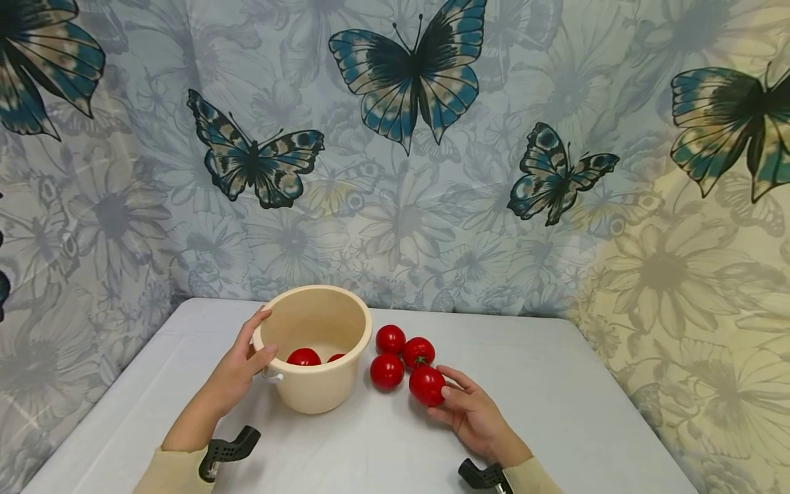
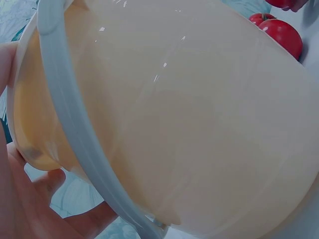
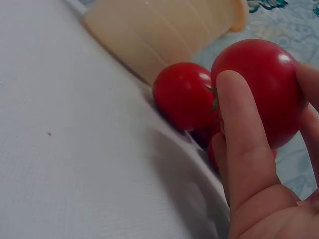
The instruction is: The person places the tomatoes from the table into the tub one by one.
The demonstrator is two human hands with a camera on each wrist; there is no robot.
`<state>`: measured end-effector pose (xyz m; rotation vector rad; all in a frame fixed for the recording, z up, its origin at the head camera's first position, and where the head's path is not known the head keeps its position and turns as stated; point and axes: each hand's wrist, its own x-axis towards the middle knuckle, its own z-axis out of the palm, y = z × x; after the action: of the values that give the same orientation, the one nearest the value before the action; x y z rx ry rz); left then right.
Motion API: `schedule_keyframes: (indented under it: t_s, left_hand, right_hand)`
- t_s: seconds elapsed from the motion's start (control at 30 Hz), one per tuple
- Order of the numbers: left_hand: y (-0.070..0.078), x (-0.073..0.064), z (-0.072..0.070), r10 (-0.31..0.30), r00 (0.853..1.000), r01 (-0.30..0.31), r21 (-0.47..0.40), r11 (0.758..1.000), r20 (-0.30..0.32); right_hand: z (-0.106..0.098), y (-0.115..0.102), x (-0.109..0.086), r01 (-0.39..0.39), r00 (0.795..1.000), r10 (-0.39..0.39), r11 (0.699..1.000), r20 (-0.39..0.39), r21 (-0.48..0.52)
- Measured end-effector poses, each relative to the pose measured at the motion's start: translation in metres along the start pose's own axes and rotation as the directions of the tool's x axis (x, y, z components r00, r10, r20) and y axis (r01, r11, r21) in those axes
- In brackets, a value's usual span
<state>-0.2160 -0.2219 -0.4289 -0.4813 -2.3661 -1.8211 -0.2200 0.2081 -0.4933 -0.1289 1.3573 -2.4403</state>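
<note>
A cream bucket stands on the table, tipped slightly toward me, with a pale grey handle hanging along its side. My left hand grips its rim at the left, thumb on the near edge. Inside the bucket lie a red tomato and a second red one, mostly hidden by the rim. Between thumb and fingers, my right hand holds another tomato, raised above the cloth. Just beyond it sit three more tomatoes: a near one, a far one and one with a green stem.
White cloth covers the table. Behind it hangs a curtain printed with butterflies and flowers. A black wrist mount sits on my left forearm, another black mount on the right.
</note>
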Motion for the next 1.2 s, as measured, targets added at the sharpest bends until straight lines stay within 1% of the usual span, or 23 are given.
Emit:
schedule_keyframes:
  t_s: [0.1, 0.17, 0.27, 0.37, 0.5, 0.6, 0.7, 0.83, 0.97, 1.1, 1.2]
  left_hand:
    - [0.0, 0.0, -0.001, -0.002, 1.0, 0.002, 0.001, 1.0, 0.0]
    - [-0.001, -0.001, -0.001, -0.003, 1.0, 0.003, 0.004, 1.0, -0.001]
    - [0.0, -0.001, -0.001, -0.004, 1.0, 0.004, 0.006, 1.0, -0.003]
    - [0.001, -0.002, 0.0, -0.007, 1.0, 0.007, 0.002, 1.0, -0.004]
    - [0.0, -0.002, 0.002, -0.011, 1.0, 0.011, -0.008, 1.0, -0.001]
    - [0.0, -0.002, 0.004, -0.014, 1.0, 0.014, -0.012, 1.0, 0.003]
    - [-0.001, -0.002, 0.005, -0.017, 1.0, 0.017, -0.018, 1.0, 0.001]
    - [-0.001, -0.003, 0.004, -0.014, 1.0, 0.014, -0.007, 1.0, -0.005]
    - [0.0, -0.002, 0.004, -0.005, 1.0, 0.005, 0.012, 1.0, -0.006]
    - [0.001, -0.002, 0.003, 0.004, 1.0, -0.004, 0.025, 1.0, -0.014]
    - [0.002, -0.002, 0.002, 0.009, 1.0, -0.009, 0.027, 1.0, -0.016]
  right_hand:
    - [-0.001, -0.002, -0.001, 0.012, 1.0, -0.012, 1.0, -0.003, 0.022]
    - [-0.002, -0.004, -0.001, 0.007, 1.0, -0.006, 0.999, -0.011, 0.033]
    - [-0.001, -0.007, -0.002, 0.004, 1.0, -0.003, 1.0, -0.031, 0.028]
    - [0.002, -0.014, -0.003, 0.026, 0.999, -0.027, 0.999, -0.034, -0.044]
    - [0.013, -0.027, -0.009, 0.071, 0.997, -0.075, 0.981, -0.012, -0.183]
    - [0.027, -0.036, -0.013, 0.086, 0.996, -0.085, 0.968, 0.014, -0.234]
    - [0.045, -0.042, -0.017, 0.088, 0.996, -0.079, 0.964, 0.045, -0.253]
    - [0.071, -0.048, -0.016, 0.094, 0.995, -0.082, 0.96, 0.056, -0.262]
    - [0.097, -0.056, -0.009, 0.131, 0.991, -0.12, 0.959, 0.057, -0.252]
    - [0.124, -0.065, 0.002, 0.168, 0.986, -0.158, 0.955, 0.061, -0.245]
    - [0.144, -0.07, 0.012, 0.168, 0.986, -0.161, 0.949, 0.046, -0.266]
